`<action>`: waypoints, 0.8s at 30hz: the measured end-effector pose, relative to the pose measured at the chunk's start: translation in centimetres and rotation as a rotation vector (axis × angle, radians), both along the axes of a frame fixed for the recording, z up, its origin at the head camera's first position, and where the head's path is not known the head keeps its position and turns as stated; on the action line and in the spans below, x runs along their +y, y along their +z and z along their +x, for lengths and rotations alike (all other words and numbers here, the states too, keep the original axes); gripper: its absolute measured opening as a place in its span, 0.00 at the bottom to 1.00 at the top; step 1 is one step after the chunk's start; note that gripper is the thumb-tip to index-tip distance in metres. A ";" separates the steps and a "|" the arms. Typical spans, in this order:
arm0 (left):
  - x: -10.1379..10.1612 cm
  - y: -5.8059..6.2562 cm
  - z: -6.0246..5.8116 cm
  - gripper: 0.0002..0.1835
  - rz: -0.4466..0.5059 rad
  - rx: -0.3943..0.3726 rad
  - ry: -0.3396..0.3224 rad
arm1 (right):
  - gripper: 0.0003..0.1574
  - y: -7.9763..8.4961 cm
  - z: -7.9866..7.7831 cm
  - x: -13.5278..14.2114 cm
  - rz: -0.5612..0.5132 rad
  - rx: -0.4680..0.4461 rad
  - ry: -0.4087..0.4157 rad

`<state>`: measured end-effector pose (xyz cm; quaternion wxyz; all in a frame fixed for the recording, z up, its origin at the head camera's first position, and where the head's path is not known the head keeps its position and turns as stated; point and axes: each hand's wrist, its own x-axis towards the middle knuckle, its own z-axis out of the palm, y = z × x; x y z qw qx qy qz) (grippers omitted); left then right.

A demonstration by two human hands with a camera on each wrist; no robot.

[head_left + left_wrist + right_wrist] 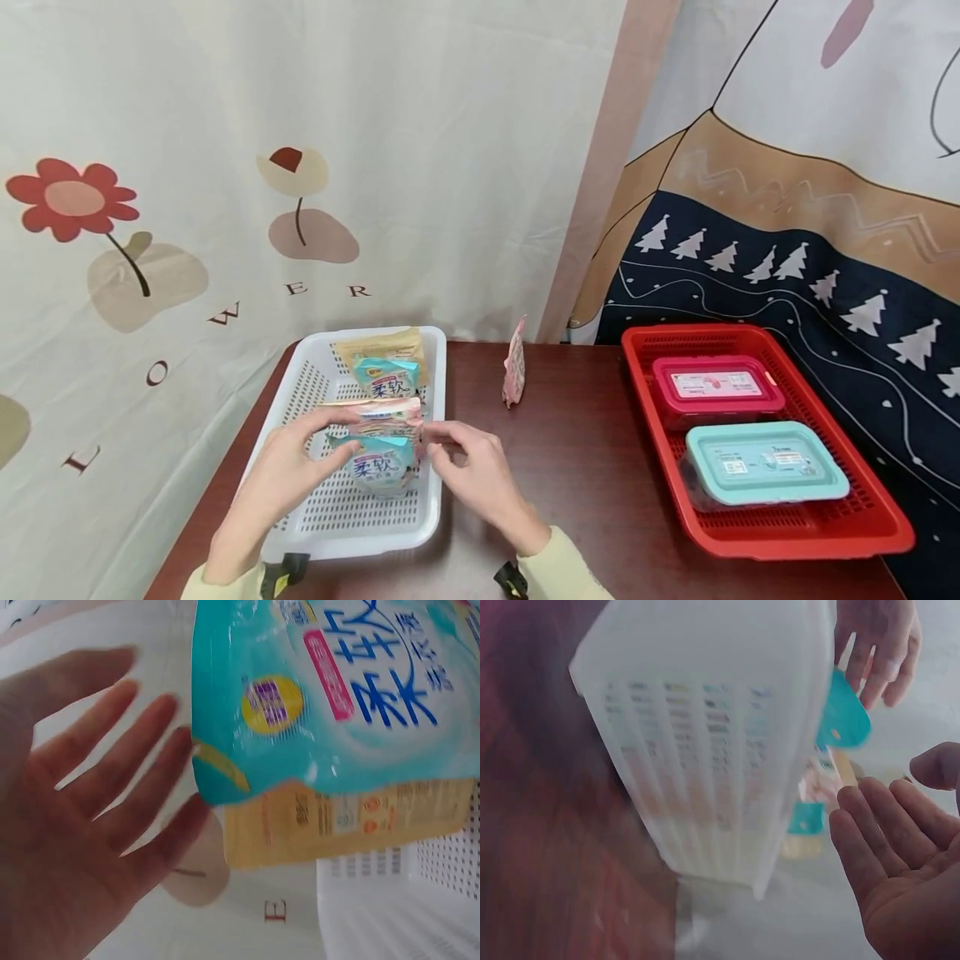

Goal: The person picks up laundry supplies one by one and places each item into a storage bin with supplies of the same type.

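A white perforated basket (322,533) holds a row of refill pouches. Nearest stands a teal laundry detergent pouch (382,468), behind it a pink pouch (386,408), then a second teal pouch (392,379) and a tan pouch (412,346) at the back. Over the basket's left side, my left hand (288,462) reaches to the front pouches; its fingers look spread and relaxed beside the teal pouch (337,690) in the left wrist view. My right hand (480,475) is at the basket's right rim, fingertips near the pouches' right edge, fingers extended (885,825). Contact is unclear.
A pink pouch (515,367) stands alone on the dark red table (555,467), right of the basket. Farther right, a red basket (795,546) contains a container with a magenta lid (716,385) and one with a mint lid (765,462). Printed curtains (450,167) hang behind.
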<state>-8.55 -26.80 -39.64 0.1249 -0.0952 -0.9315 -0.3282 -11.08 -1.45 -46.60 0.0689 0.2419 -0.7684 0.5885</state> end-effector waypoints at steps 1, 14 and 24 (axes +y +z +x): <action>0.3 0.0 -0.1 0.17 0.016 0.049 0.009 | 0.18 0.1 0.0 0.5 -0.010 -0.005 -0.015; 6.4 1.8 -0.9 0.18 0.409 0.406 -0.081 | 0.18 1.0 -1.1 7.3 -0.017 0.129 -0.253; 11.5 2.4 -2.0 0.19 0.521 0.436 -0.195 | 0.16 1.0 -2.1 11.7 -0.058 0.073 -0.400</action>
